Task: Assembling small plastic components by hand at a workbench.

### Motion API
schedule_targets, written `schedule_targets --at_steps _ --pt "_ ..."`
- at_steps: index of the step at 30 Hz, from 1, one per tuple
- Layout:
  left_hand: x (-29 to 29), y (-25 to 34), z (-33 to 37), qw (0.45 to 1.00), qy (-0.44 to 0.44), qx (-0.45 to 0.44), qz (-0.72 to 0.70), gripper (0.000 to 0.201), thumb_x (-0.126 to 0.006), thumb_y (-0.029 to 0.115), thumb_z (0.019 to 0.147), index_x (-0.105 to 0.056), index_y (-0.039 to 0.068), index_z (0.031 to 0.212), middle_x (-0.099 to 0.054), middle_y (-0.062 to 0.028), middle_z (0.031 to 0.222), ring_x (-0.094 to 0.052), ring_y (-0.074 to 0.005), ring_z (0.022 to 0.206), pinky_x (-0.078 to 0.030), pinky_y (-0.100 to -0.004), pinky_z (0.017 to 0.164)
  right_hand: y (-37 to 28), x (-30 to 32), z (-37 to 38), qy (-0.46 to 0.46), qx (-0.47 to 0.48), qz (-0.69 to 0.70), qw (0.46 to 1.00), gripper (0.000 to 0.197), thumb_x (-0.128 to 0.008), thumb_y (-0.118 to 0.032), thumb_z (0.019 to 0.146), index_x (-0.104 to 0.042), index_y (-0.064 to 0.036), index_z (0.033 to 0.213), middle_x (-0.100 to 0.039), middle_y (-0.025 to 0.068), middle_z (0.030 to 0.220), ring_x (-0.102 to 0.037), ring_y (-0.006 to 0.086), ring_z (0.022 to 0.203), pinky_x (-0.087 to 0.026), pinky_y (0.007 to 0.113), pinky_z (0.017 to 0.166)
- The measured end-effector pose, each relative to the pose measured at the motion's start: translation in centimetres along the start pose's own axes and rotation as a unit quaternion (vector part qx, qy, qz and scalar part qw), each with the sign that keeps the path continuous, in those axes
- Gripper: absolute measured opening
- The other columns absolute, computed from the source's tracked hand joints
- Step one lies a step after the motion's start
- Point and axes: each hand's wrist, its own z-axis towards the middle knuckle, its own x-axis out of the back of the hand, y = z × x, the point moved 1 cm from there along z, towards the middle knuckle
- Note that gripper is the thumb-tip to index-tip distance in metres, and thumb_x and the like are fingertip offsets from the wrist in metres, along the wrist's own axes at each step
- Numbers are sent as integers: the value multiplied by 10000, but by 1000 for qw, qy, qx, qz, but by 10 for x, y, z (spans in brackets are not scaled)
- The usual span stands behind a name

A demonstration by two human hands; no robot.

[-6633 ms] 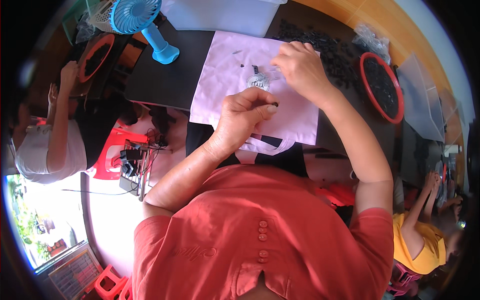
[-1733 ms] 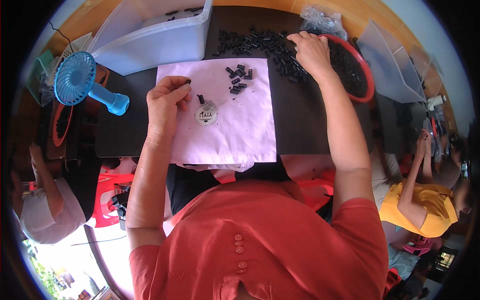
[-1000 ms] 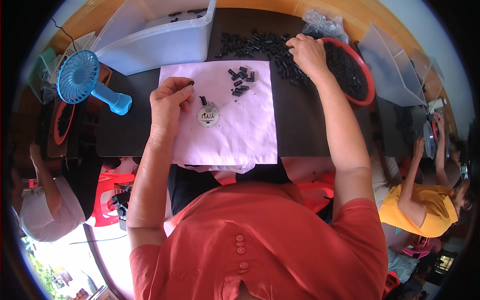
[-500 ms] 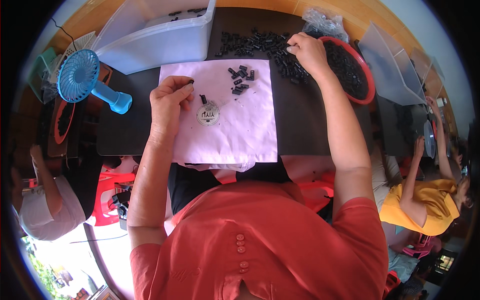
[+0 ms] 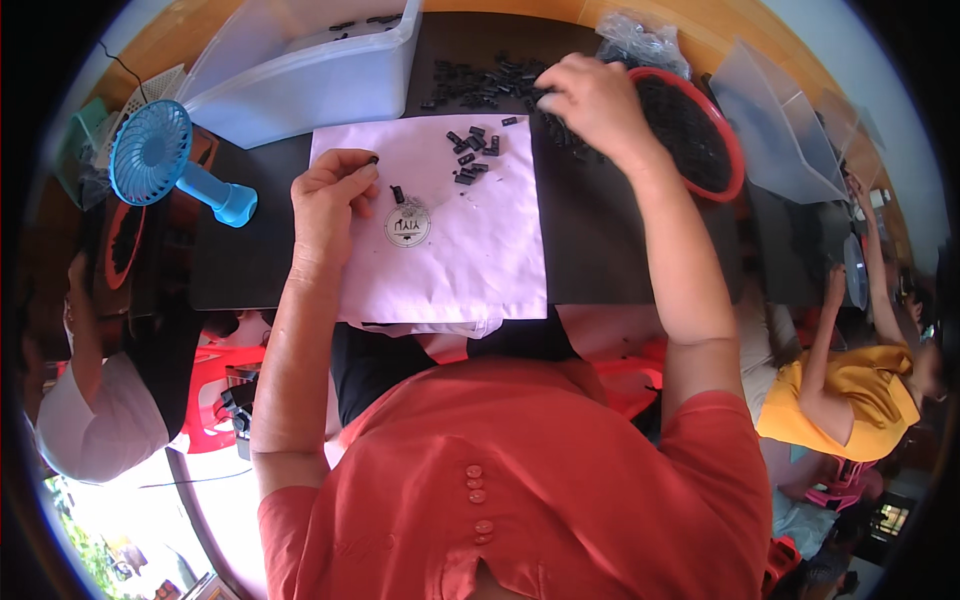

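Observation:
My left hand [image 5: 332, 195] is over the left part of a pale pink cloth [image 5: 450, 270], pinching a small black plastic part [image 5: 374, 160] between thumb and forefinger. Close to its fingers a single black part [image 5: 397, 194] lies above the round printed mark on the cloth. A small cluster of black parts [image 5: 466, 178] rests toward the cloth's far right. One more black piece [image 5: 510, 121] lies by its far right corner. My right hand [image 5: 598, 105] hovers at the loose heap of black parts [image 5: 485, 82] on the dark table; motion smears its fingertips, hiding whether they hold anything.
A clear plastic bin [image 5: 300, 90] stands at the far left, with a blue handheld fan [image 5: 160, 155] before it. At right are a red-rimmed basin [image 5: 735, 160] of black parts, a plastic bag [image 5: 645, 45] and another clear bin [image 5: 780, 140]. People sit at both sides.
My right hand has moved left across the heap, its fingers spreading somewhat. A black piece now lies at the cloth's far right corner. My left hand keeps its pinch.

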Motion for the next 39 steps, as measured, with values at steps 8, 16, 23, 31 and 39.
schedule_targets --at_steps 8,16,23,31,39 --pt "4 -2 0 1000 -2 -1 2 153 -670 35 857 -694 -37 990 -639 -53 764 -521 -93 581 -414 -223 556 4 67 -42 -225 -189 -152 944 75 -617 -111 838 -680 -75 857 -699 136 905 -668 355 836 -510 484 723" --pt "2 0 0 1000 -12 2 20 189 -659 45 864 -685 -37 1032 -644 -53 784 -535 -86 632 -416 -208 596 6 66 -99 -133 -197 -196 951 145 -614 -67 832 -701 -83 947 -689 112 943 -674 347 814 -520 474 727" --pt "0 1 -1 1000 -5 -1 13 167 -673 30 855 -688 -47 1002 -644 -53 786 -527 -91 607 -414 -222 567 1 65 -108 -78 -135 -198 968 87 -652 -42 793 -680 -71 870 -682 101 890 -678 306 786 -524 450 696" --pt "1 1 0 1000 -2 -6 22 161 -672 26 856 -691 -44 999 -646 -49 800 -531 -89 617 -418 -220 570 3 49 -106 -106 -141 -242 954 58 -610 -36 742 -655 -42 779 -666 135 677 -685 315 633 -526 436 583" --pt "1 0 0 1000 -10 -7 15 166 -671 24 853 -692 -45 1003 -648 -50 810 -531 -87 623 -416 -220 571 1 32 -76 -132 -98 -220 962 68 -598 -36 758 -655 -39 795 -657 153 640 -692 325 633 -520 444 561"
